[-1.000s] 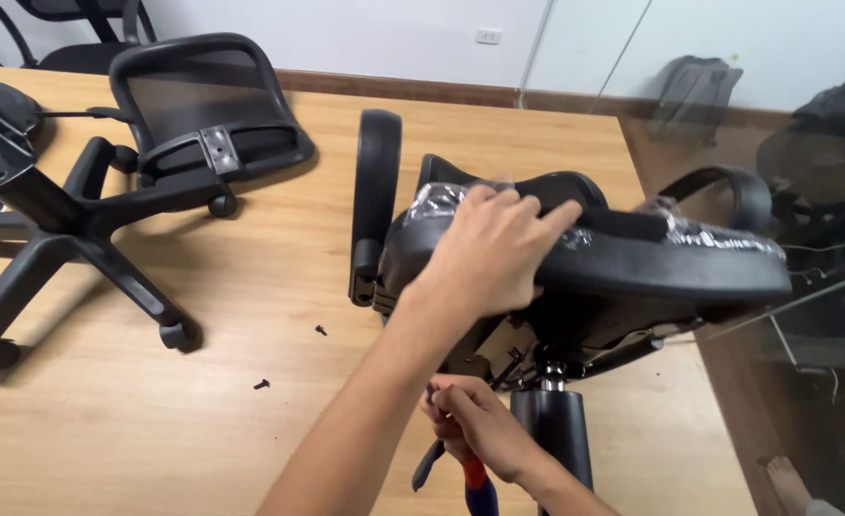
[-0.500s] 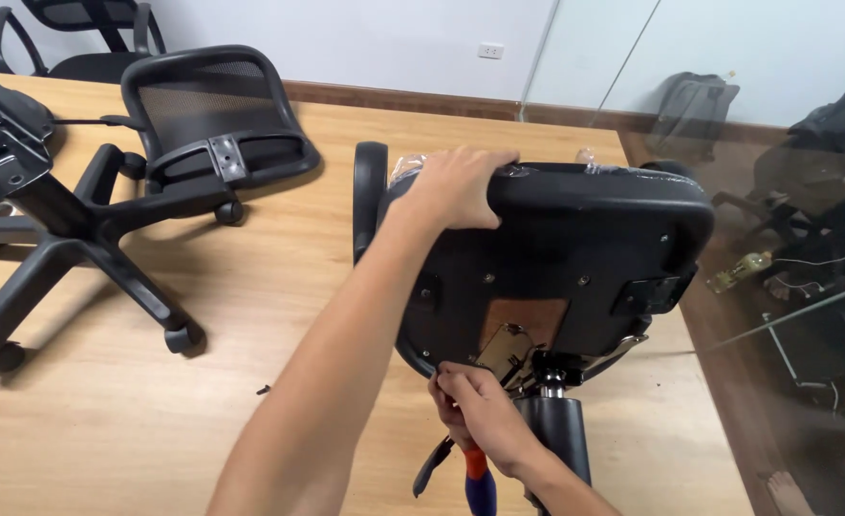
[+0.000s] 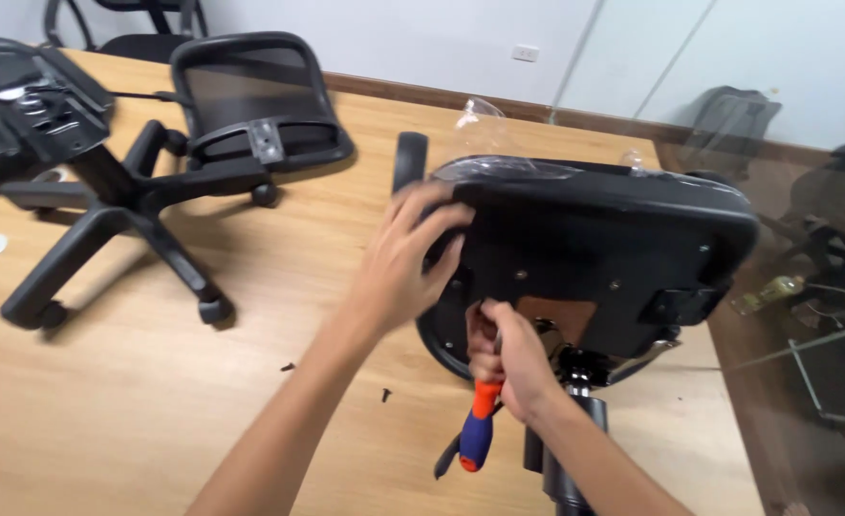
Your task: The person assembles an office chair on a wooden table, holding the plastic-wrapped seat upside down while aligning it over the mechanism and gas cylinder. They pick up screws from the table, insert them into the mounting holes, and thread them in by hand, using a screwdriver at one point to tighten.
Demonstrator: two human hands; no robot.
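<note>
A black office chair seat (image 3: 614,239) is tipped up so its underside faces me, with clear plastic wrap along its top edge. My left hand (image 3: 403,258) grips the seat's left edge. My right hand (image 3: 509,358) is closed around a screwdriver with an orange and blue handle (image 3: 478,430), its tip hidden up against the metal mechanism under the seat. The black gas column (image 3: 571,449) runs down below the seat. A black armrest (image 3: 409,162) stands behind my left hand.
On the wooden floor (image 3: 155,401) lie another chair's star base (image 3: 107,229) with castors, a mesh backrest (image 3: 250,96) and an upturned seat (image 3: 21,105). Two small black screws (image 3: 384,394) lie near my left arm. A glass partition (image 3: 786,315) stands on the right.
The seat has tipped further up toward me. My left hand slid from the top edge down to the left edge. My right hand with the screwdriver rose toward the mechanism.
</note>
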